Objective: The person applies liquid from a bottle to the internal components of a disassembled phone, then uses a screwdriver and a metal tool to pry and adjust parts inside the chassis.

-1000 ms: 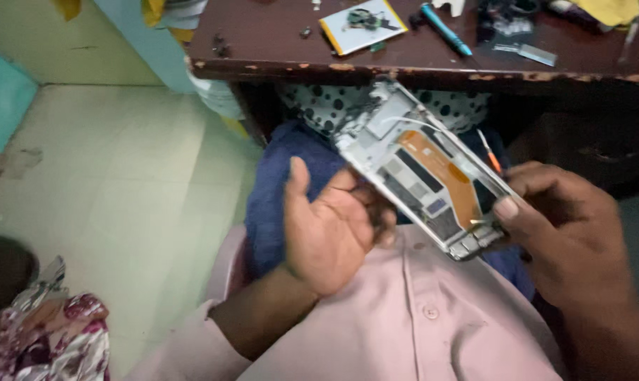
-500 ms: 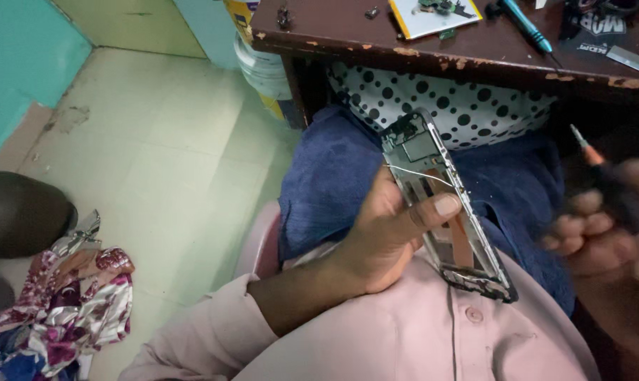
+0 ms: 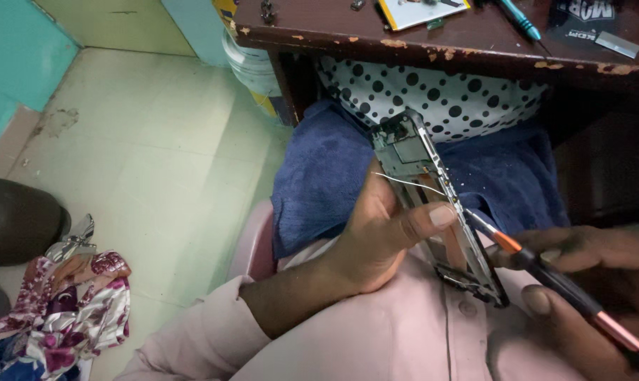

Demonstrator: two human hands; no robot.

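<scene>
Head view: a pale green tiled floor [image 3: 143,141] fills the left side, with a turquoise wall [image 3: 16,63] at the far left and a crumpled patterned cloth [image 3: 65,310] lying near the bottom left corner. Across the top runs a worn dark wooden table [image 3: 432,44] with chipped edging; a teal-handled tool [image 3: 520,21] and a yellow-edged card [image 3: 422,10] lie on it. Under the table hangs a white fabric with black dots [image 3: 432,99], and a blue towel [image 3: 319,176] covers the person's lap.

The left hand [image 3: 376,240] holds an opened phone frame [image 3: 432,204] upright on its edge above the lap, in front of the pink shirt [image 3: 404,331]. The thumb presses the frame's near side, so the hand is clamped on it; the other fingers are hidden behind it. A thin pale wire [image 3: 408,183] sticks out of the frame.

The right hand [image 3: 587,282] comes in from the lower right, its fingers wrapped tight round a dark screwdriver [image 3: 559,282] with an orange collar. The tip touches the frame's edge just beside the left thumb
</scene>
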